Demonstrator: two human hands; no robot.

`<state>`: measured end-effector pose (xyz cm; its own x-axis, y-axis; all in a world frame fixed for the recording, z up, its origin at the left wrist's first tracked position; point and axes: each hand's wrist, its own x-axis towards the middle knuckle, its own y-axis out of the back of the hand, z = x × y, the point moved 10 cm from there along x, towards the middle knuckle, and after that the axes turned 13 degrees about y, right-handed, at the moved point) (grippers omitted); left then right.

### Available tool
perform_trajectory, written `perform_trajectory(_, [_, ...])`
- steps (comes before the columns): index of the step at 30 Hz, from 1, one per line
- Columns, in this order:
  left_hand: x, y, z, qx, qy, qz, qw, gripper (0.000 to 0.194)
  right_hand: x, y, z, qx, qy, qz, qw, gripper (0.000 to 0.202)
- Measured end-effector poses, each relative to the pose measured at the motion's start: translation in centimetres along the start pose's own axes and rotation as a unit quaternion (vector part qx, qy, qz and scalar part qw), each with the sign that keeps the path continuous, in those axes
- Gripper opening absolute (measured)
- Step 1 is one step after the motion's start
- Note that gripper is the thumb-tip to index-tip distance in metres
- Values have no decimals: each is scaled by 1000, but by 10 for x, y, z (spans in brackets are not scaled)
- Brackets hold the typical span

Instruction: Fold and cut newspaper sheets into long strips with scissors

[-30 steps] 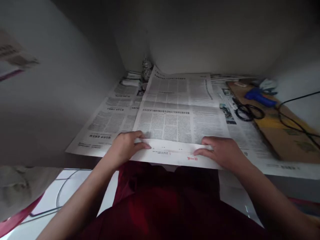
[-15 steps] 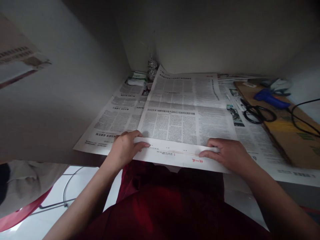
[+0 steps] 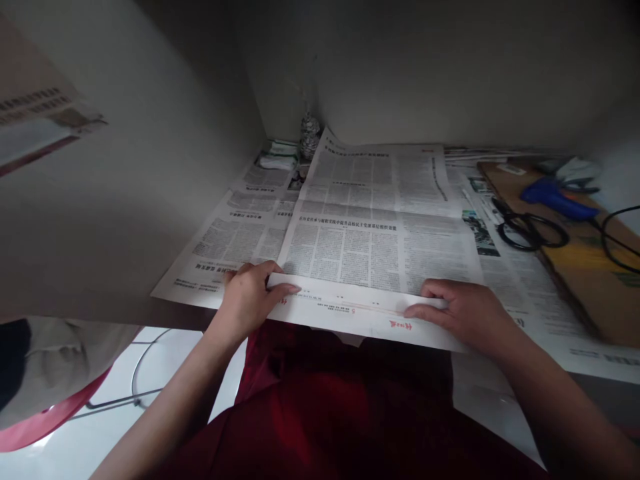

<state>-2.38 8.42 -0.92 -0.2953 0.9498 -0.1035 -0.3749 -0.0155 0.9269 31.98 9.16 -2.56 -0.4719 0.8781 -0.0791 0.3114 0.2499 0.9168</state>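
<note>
- Left hand (image 3: 250, 297): closed in a pinch, thumb over the band and fingers behind, at the left end of the sheet's near edge.
- Right hand (image 3: 465, 310): the same pinch at the right end.
- Newspaper sheet (image 3: 345, 253): lies lengthwise on the bench (image 3: 590, 387), near edge between the hands; likely light, limp and easily torn or creased, with little slip.
- Turned-up band (image 3: 350, 300): pale, narrow, lettered in red; folded or rolled, which cannot be told. Doubled paper should be stiffer here, best held near both ends with light, even pressure.
- Far end: a cross crease, then a curling corner.
- Newspaper covering (image 3: 220, 233): matt, flat, beneath the sheet.
- To the right: black-looped scissors (image 3: 527, 227), a smooth blue tool (image 3: 557, 199) and a rigid cardboard panel (image 3: 600, 300).
- Far left: pale, soft-looking packets (image 3: 279, 157) beside a rough, knobbly object (image 3: 310, 137).
</note>
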Motion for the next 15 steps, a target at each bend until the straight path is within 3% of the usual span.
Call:
perform_trajectory(9, [-2, 4, -23, -46, 16, 38, 998, 27, 1, -1, 1, 4, -11, -5, 1000, 47])
perform_trajectory(15, [-6, 4, -25, -60, 20, 52, 997, 26, 0, 1, -1, 9, -7, -3, 1000, 44])
